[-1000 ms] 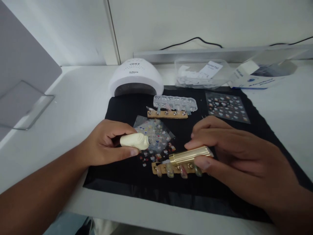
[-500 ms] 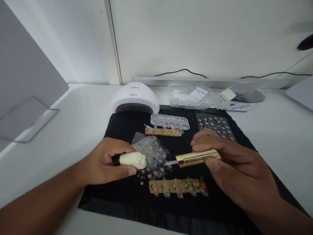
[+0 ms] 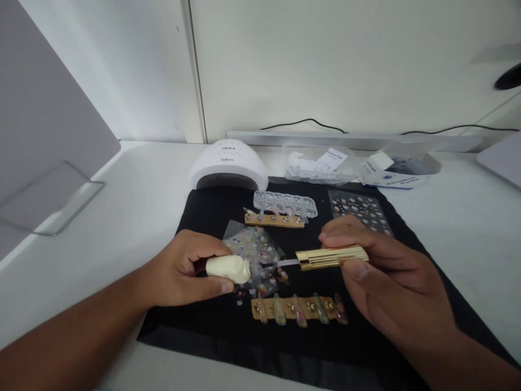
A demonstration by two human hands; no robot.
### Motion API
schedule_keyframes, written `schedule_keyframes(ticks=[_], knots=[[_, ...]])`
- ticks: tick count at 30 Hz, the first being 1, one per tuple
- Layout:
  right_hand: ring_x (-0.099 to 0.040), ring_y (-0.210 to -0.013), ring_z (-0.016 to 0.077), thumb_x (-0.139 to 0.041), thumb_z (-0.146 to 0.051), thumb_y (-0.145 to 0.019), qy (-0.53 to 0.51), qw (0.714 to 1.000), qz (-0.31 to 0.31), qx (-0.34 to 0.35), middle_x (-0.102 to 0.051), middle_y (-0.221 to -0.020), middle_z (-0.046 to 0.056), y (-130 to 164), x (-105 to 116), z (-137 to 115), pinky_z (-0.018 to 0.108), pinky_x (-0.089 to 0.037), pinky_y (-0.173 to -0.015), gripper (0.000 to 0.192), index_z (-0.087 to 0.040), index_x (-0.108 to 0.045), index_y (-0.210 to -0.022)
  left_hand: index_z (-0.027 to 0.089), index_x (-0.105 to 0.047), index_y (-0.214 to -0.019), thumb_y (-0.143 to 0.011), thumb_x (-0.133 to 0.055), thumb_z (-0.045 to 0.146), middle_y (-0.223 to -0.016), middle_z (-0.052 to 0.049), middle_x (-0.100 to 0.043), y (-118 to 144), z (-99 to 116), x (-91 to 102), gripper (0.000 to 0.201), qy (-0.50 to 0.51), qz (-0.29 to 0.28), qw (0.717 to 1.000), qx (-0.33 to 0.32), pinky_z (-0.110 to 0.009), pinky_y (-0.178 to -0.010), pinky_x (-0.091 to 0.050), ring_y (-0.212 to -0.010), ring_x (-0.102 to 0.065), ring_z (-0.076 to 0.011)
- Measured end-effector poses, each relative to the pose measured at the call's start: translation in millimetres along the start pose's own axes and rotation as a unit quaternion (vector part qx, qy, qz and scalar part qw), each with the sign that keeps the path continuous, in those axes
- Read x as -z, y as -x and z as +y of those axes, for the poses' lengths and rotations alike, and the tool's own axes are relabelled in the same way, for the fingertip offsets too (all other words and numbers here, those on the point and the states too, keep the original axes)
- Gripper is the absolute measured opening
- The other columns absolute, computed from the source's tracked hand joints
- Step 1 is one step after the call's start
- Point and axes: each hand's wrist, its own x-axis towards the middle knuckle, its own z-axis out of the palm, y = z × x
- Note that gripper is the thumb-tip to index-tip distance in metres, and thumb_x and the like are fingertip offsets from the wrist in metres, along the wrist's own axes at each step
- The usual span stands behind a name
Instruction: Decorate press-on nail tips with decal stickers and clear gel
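My left hand point(image 3: 185, 271) is closed round a cream nail polish bottle point(image 3: 228, 268), tipped on its side with the clear neck pointing right. Between the fingers of my right hand point(image 3: 386, 277) is the gold brush cap point(image 3: 331, 257), its pale stem reaching left to the bottle's neck. Whether the brush tip is inside the neck I cannot tell. Below them, several glossy false nails point(image 3: 300, 312) are mounted on a near wooden strip point(image 3: 287, 307). Clear sticker sheets point(image 3: 254, 244) lie beneath the bottle.
A second wooden strip point(image 3: 274, 220) with nails lies beside a clear compartment case point(image 3: 285, 202). Behind stand a white nail lamp point(image 3: 228, 163), a clear plastic box point(image 3: 319, 165) and a white carton point(image 3: 394, 176). Another sticker sheet point(image 3: 360, 209) lies on the black mat point(image 3: 211, 347).
The bottle's neck and the brush tip have come closer together. The whole view has shifted slightly, so things on the table sit a little further right.
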Motion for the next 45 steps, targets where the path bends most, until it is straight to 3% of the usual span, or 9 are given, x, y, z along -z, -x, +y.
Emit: schedule_keyframes(ticks=[7,13,23,33,40,45], knots=[[-0.060,-0.080,0.0213,-0.068,-0.031,-0.091,0.061,0.998,-0.011,0.010,-0.064,-0.081,0.004,-4.1,-8.7,-11.7,0.034,-0.053,-0.066,0.015,-0.034,-0.077,-0.103,0.010,-0.069,-0.085,-0.083,-0.073,0.018,-0.066,0.002,-0.059,-0.9,0.4,-1.1,0.010,-0.025,-0.012,1.000,0.005,-0.015,-0.052,-0.036,-0.055,-0.048,-0.0059],[-0.064,-0.083,0.0190,-0.071,-0.019,-0.086,0.165,0.978,-0.107,0.072,-0.071,-0.080,0.002,-7.4,-18.9,-20.4,0.030,-0.056,-0.066,0.022,-0.029,-0.073,-0.105,0.010,-0.067,-0.079,-0.083,-0.072,0.019,-0.064,0.003,-0.055,-2.8,1.4,-6.2,0.010,-0.036,-0.031,0.999,0.007,-0.016,-0.052,-0.034,-0.054,-0.045,-0.0057],[-0.065,-0.081,0.0171,-0.071,-0.021,-0.086,0.192,0.972,-0.112,0.073,-0.071,-0.078,0.001,-8.9,-16.2,-26.8,0.026,-0.056,-0.065,0.017,-0.027,-0.073,-0.102,0.010,-0.067,-0.081,-0.084,-0.072,0.021,-0.065,0.002,-0.055,-1.4,-1.1,-8.4,0.012,-0.037,-0.038,0.999,0.003,-0.018,-0.052,-0.034,-0.056,-0.047,-0.0068],[-0.063,-0.070,0.0160,-0.072,-0.035,-0.086,0.106,0.993,-0.040,-0.039,-0.065,-0.079,0.002,-7.5,-8.2,-30.0,0.026,-0.053,-0.057,0.009,-0.033,-0.079,-0.093,0.010,-0.067,-0.083,-0.083,-0.073,0.020,-0.065,0.002,-0.055,-0.7,-2.0,-4.2,0.012,-0.003,-0.025,0.999,-0.031,-0.017,-0.052,-0.034,-0.055,-0.046,-0.0066],[-0.061,-0.070,0.0164,-0.076,-0.049,-0.082,0.009,0.996,-0.011,-0.094,-0.064,-0.077,0.003,-12.1,-0.3,-24.2,0.028,-0.053,-0.059,0.019,-0.030,-0.080,-0.083,0.010,-0.069,-0.083,-0.082,-0.073,0.020,-0.065,0.002,-0.057,0.3,-0.9,2.1,0.011,-0.010,-0.018,1.000,-0.012,-0.016,-0.051,-0.035,-0.054,-0.046,-0.0063],[-0.061,-0.069,0.0147,-0.074,-0.047,-0.084,-0.030,0.992,-0.056,-0.109,-0.063,-0.077,0.002,-13.9,3.5,-16.3,0.026,-0.053,-0.059,0.020,-0.029,-0.080,-0.085,0.012,-0.071,-0.082,-0.081,-0.074,0.020,-0.062,0.002,-0.061,0.7,-1.6,12.3,0.009,-0.037,0.035,0.999,0.000,-0.016,-0.048,-0.036,-0.052,-0.048,-0.0069]])
